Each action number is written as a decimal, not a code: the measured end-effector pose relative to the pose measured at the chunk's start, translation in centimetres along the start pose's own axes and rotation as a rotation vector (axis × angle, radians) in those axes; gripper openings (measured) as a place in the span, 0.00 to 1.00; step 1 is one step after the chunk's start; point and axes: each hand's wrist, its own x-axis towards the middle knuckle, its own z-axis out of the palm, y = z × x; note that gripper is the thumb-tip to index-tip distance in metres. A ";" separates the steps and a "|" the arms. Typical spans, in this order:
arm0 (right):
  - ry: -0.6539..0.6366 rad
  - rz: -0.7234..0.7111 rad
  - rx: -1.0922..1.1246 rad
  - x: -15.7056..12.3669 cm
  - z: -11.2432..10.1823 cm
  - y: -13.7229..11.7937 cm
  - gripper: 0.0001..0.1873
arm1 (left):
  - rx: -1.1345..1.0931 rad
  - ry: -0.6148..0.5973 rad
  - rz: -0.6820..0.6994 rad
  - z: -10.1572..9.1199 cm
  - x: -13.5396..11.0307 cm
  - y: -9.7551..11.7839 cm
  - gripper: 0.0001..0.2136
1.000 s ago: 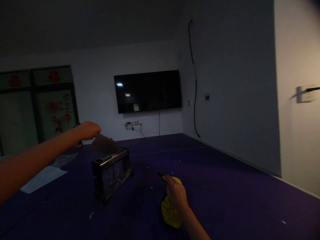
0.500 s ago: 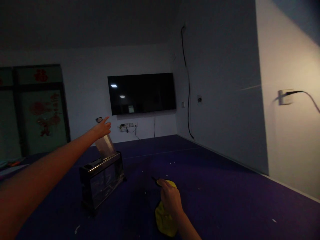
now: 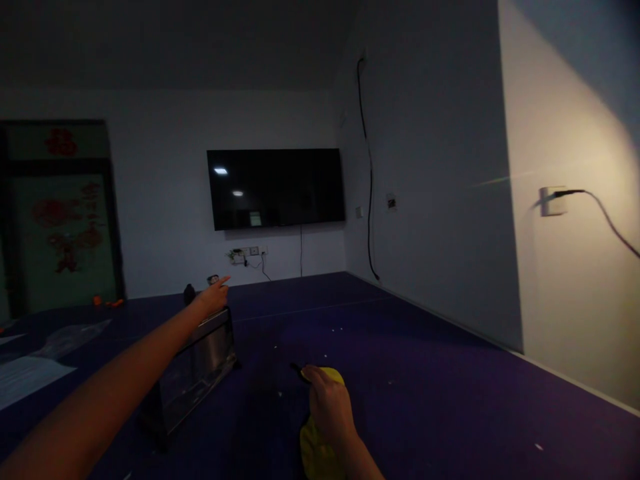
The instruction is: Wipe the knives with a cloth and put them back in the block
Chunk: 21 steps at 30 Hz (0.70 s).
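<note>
My left hand (image 3: 214,297) is just above a black-framed knife block (image 3: 197,377) with clear sides. It grips a cleaver by its handle, the index finger stretched forward. The handle's rounded metal end (image 3: 213,280) shows behind the hand, and the broad pale blade (image 3: 216,347) is visible through the block's clear side. A black knob-like piece (image 3: 189,293) rises from the block beside my wrist. My right hand (image 3: 330,403) is closed around a yellow cloth (image 3: 317,448) with a dark edge; the cloth hangs below the fist and pokes out above it.
The dark purple-blue tabletop (image 3: 425,393) carries small white scraps. Papers (image 3: 33,377) and clear plastic (image 3: 75,337) lie at left, with small orange things (image 3: 107,302) farther back. A television (image 3: 277,188) hangs on the wall; a plugged-in cable (image 3: 575,193) is at right.
My left hand has moved down with the cleaver, whose blade has slid down into the knife block. My right hand still holds the cloth. The view has turned slightly.
</note>
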 end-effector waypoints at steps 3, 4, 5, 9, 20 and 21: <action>0.003 -0.012 0.010 0.0 0.1 0.0 0.25 | -0.013 -0.002 0.005 0.6 0.0 1.0 0.12; 0.005 -0.019 0.014 0.0 0.1 0.0 0.25 | -0.016 -0.006 0.004 0.7 -0.1 1.2 0.12; 0.007 -0.026 0.018 -0.1 0.1 -0.1 0.25 | -0.021 -0.009 0.002 0.7 -0.2 1.4 0.12; 0.021 -0.048 0.023 -0.1 0.0 -0.2 0.25 | -0.074 -0.006 -0.036 -0.4 -0.5 1.0 0.12; 0.008 -0.021 0.019 0.0 -0.3 -0.4 0.25 | -0.513 -0.033 -1.166 -4.5 -4.5 -0.3 0.39; 0.003 -0.019 0.019 0.0 -0.4 -0.4 0.24 | -0.635 -0.093 -1.244 -4.2 -4.9 -0.3 0.41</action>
